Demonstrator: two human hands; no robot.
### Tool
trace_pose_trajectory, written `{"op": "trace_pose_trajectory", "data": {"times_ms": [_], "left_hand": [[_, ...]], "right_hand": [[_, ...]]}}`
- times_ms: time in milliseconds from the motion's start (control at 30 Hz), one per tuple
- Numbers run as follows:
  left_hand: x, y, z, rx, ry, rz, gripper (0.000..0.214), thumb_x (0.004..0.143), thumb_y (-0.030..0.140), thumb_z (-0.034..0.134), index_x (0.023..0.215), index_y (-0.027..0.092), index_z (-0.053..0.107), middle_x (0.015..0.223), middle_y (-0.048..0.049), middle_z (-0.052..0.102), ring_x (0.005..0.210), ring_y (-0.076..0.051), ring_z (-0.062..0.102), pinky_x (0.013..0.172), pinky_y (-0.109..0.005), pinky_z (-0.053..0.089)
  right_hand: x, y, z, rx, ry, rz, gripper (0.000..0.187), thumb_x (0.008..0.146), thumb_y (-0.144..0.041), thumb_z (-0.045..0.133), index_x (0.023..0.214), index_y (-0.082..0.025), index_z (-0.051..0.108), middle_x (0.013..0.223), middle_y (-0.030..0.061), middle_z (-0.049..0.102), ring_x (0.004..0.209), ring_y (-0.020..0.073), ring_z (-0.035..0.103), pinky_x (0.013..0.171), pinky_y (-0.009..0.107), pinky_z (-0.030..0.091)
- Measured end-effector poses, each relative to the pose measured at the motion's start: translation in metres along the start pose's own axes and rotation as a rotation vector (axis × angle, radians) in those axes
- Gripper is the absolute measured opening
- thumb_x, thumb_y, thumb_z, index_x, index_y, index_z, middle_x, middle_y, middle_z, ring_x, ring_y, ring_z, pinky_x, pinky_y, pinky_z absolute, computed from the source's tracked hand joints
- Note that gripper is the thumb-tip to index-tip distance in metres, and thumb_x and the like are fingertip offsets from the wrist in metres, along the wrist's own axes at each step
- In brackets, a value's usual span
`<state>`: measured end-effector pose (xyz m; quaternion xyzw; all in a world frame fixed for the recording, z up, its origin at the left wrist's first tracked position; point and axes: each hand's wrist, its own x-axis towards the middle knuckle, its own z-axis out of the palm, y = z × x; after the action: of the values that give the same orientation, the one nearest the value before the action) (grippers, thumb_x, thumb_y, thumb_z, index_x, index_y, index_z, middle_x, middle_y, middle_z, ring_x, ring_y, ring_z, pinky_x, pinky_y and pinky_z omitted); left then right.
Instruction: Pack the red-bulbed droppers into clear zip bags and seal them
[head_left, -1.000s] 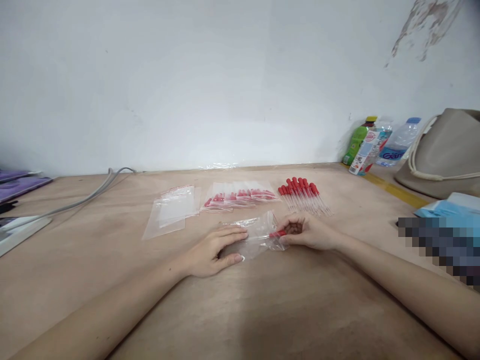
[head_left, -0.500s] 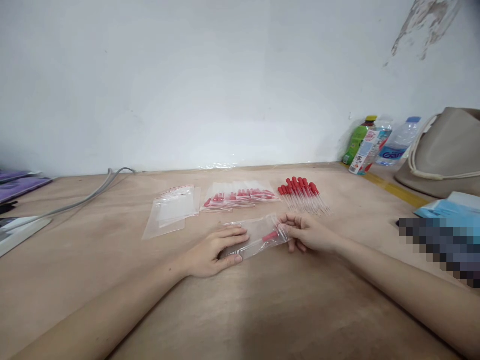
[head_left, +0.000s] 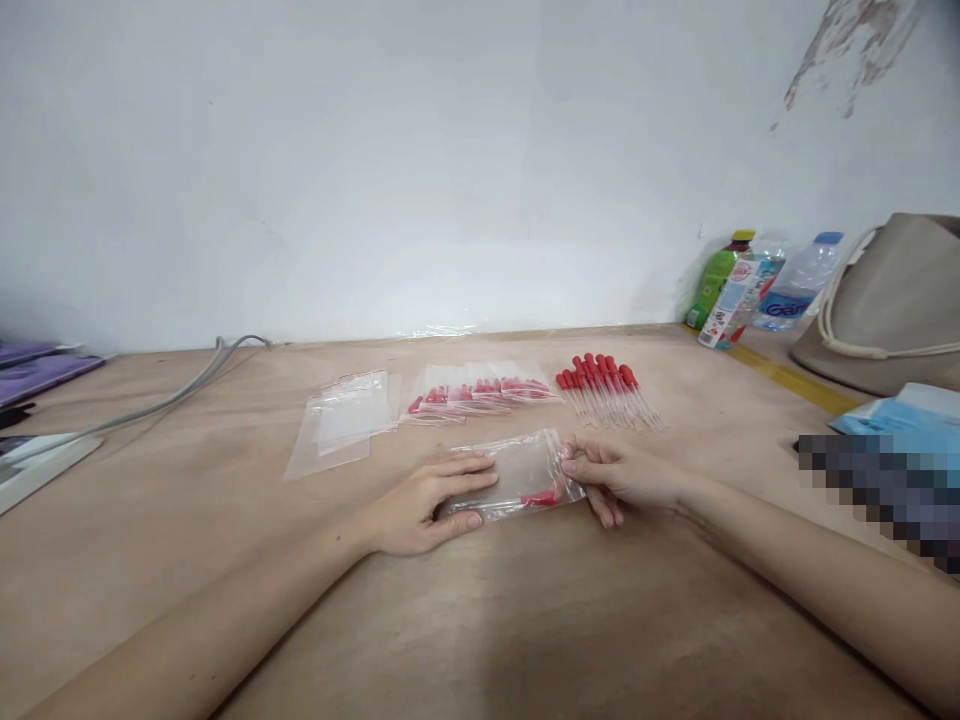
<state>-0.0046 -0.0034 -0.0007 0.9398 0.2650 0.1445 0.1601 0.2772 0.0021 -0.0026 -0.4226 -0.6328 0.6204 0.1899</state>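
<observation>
Dropper (head_left: 537, 497): shifted inside clear bag (head_left: 525, 463) toward near edge since half a second ago.
Wall (head_left: 375, 180): whitish, stained upper right.
Table (head_left: 405, 620): wooden, yellow tape (head_left: 791, 380) at right.
Tan bag (head_left: 877, 310): far right, beside bottles (head_left: 716, 285).
Filled packets (head_left: 480, 388): overlapping, just left of loose droppers (head_left: 600, 378).
Left hand (head_left: 431, 505): spread flat on clear bag's left end, unclenched.
Right hand (head_left: 622, 475): pinching right end, thumb against fingers.
Clear bag risk: could skid or crease if pulled unpinned.
Dropper risk: could slide out if unsealed; seal unreadable.

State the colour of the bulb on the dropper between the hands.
The bulb is red, seen in the head view.
</observation>
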Motion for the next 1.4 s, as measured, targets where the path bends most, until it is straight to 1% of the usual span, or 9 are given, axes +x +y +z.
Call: {"op": "trace_pose_trajectory", "data": {"times_ms": [167,267,367,467,633,833,1000,1167,1400], "left_hand": [[0.0,0.0,-0.001,0.013,-0.015,0.001,0.046,0.089,0.033,0.049,0.133,0.024,0.041,0.14,-0.0067,0.038,0.129,-0.022,0.035,0.107,-0.041,0.029],[0.0,0.0,-0.001,0.034,-0.03,-0.009,0.045,0.09,0.033,0.047,0.133,0.024,0.04,0.141,-0.0055,0.036,0.131,-0.021,0.032,0.108,-0.042,0.026],[0.0,0.0,-0.002,0.059,-0.057,-0.025,0.044,0.09,0.032,0.045,0.133,0.026,0.04,0.142,-0.0042,0.034,0.133,-0.022,0.027,0.109,-0.045,0.022],[-0.001,0.002,-0.002,0.06,-0.042,-0.038,0.045,0.089,0.028,0.045,0.134,0.026,0.039,0.143,-0.0045,0.033,0.133,-0.023,0.027,0.109,-0.047,0.021],[-0.001,0.006,-0.002,0.035,0.026,0.01,0.044,0.089,0.027,0.045,0.133,0.025,0.041,0.141,-0.0043,0.037,0.13,-0.022,0.032,0.108,-0.043,0.025],[0.0,0.005,-0.001,0.013,0.003,0.039,0.045,0.088,0.031,0.049,0.132,0.024,0.042,0.139,-0.0066,0.039,0.128,-0.024,0.036,0.106,-0.042,0.03],[-0.001,0.004,0.0,0.001,0.003,0.033,0.046,0.087,0.032,0.05,0.132,0.024,0.042,0.138,-0.0071,0.04,0.127,-0.024,0.038,0.105,-0.042,0.032],[-0.001,0.003,0.0,-0.006,0.002,0.02,0.046,0.087,0.033,0.05,0.132,0.024,0.042,0.138,-0.007,0.041,0.126,-0.024,0.039,0.105,-0.041,0.032],[0.0,0.002,0.001,-0.024,0.013,0.022,0.046,0.086,0.031,0.052,0.131,0.023,0.044,0.137,-0.0086,0.042,0.125,-0.024,0.04,0.105,-0.043,0.032]], "right_hand": [[-0.003,-0.005,0.002,-0.037,0.027,0.054,0.036,0.077,-0.054,0.048,0.084,-0.02,0.038,0.033,-0.0086,0.047,0.027,0.0084,0.042,0.031,0.015,0.025],[-0.002,-0.01,-0.009,-0.173,0.118,0.046,0.034,0.074,-0.05,0.053,0.084,-0.019,0.045,0.045,-0.0056,0.056,0.029,0.0065,0.041,0.032,0.017,0.025],[0.004,-0.013,-0.032,-0.482,0.43,-0.047,0.025,0.072,-0.041,0.057,0.073,-0.017,0.055,0.062,0.0003,0.063,0.043,0.0073,0.048,0.041,0.02,0.032],[0.017,-0.014,-0.058,-0.853,0.766,-0.125,0.016,0.071,-0.032,0.056,0.063,-0.017,0.059,0.064,0.0021,0.063,0.06,0.0129,0.055,0.053,0.023,0.036],[0.043,-0.022,-0.076,-1.041,1.017,0.03,0.018,0.073,-0.032,0.051,0.071,-0.018,0.062,0.079,0.0062,0.065,0.074,0.0183,0.059,0.058,0.025,0.036],[0.067,-0.029,-0.073,-1.046,0.998,0.216,0.023,0.074,-0.03,0.05,0.082,-0.015,0.064,0.085,0.0118,0.065,0.079,0.0214,0.06,0.059,0.026,0.039],[0.073,-0.029,-0.073,-0.998,1.014,0.223,0.023,0.073,-0.025,0.048,0.084,-0.014,0.065,0.087,0.0127,0.066,0.081,0.0222,0.061,0.06,0.026,0.039],[0.061,-0.038,-0.077,-0.987,1.019,0.219,0.026,0.077,-0.029,0.046,0.077,-0.013,0.066,0.086,0.0162,0.066,0.081,0.0257,0.062,0.06,0.028,0.039],[0.063,-0.035,-0.067,-1.052,0.91,0.163,0.028,0.076,-0.032,0.046,0.074,-0.014,0.066,0.082,0.0136,0.065,0.08,0.0222,0.06,0.065,0.028,0.041]]}}
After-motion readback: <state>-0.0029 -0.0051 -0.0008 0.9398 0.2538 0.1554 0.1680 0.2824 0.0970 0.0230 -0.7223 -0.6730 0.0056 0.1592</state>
